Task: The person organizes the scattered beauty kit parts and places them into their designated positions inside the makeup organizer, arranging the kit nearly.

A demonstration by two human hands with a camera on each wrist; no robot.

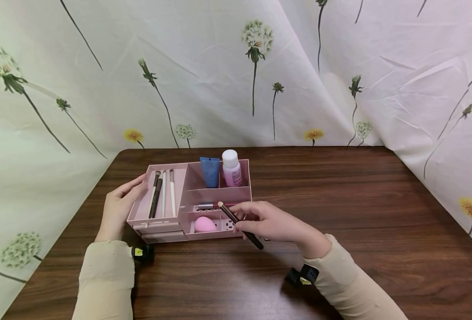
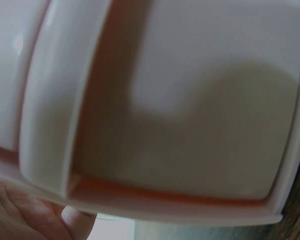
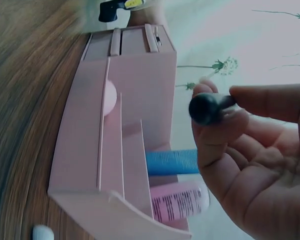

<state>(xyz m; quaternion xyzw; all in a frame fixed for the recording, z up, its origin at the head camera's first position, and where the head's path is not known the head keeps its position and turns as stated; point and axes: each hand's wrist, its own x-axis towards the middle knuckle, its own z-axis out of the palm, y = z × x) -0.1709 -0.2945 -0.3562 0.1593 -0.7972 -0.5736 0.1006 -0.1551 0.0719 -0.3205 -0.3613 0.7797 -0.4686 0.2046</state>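
Note:
My right hand point(image 1: 265, 220) pinches a dark-handled makeup brush point(image 1: 254, 241) between thumb and fingers. The brush slants over the front right corner of a pink makeup organizer point(image 1: 236, 194), its pale bristles toward the upper left. The right wrist view shows the brush's dark handle end point(image 3: 204, 109). Along the organizer's left wall rests my left hand point(image 1: 117, 206), fingers mostly straight. Several makeup brushes point(image 1: 172, 193) lie in the left tray. A blue tube point(image 1: 210, 174) and a pink bottle with a white cap point(image 1: 232, 171) stand in back compartments. A pink makeup sponge point(image 1: 205, 225) sits in a front compartment.
A slim tube with a silver end point(image 1: 208, 206) lies in the middle compartment. The organizer stands on a dark wooden table point(image 1: 339, 191), with drawers below its left tray. On the tabletop is a small white object point(image 3: 42, 233). Behind hangs a dandelion-print cloth point(image 1: 216, 89).

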